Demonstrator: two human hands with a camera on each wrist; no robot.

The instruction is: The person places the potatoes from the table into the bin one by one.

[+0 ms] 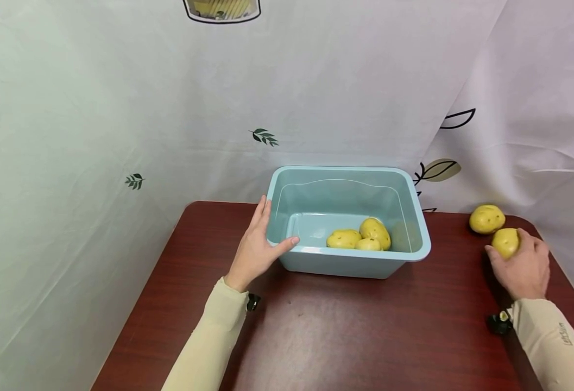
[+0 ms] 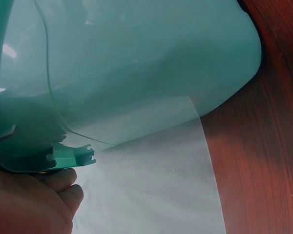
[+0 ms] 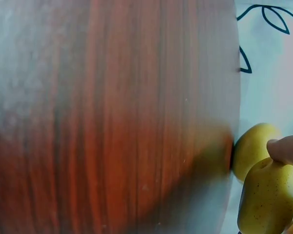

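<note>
My right hand (image 1: 526, 271) grips a yellow potato (image 1: 505, 243) at the table's far right. The right wrist view shows the thumb on top of this potato (image 3: 268, 200). Just behind it lies another potato (image 1: 487, 219), which overlaps the held one in the wrist view. A light blue plastic tub (image 1: 340, 264) stands at the back of the table with several potatoes (image 1: 344, 239) inside, toward its front right. My left hand (image 1: 254, 247) rests at the tub's front left corner, fingers straight along the left side and thumb reaching over the front rim.
The dark red wooden table (image 1: 345, 326) ends at a white printed cloth (image 1: 194, 108) that hangs behind it and along both sides. The tub's raised rim (image 1: 418, 217) stands between the inner potatoes and my right hand.
</note>
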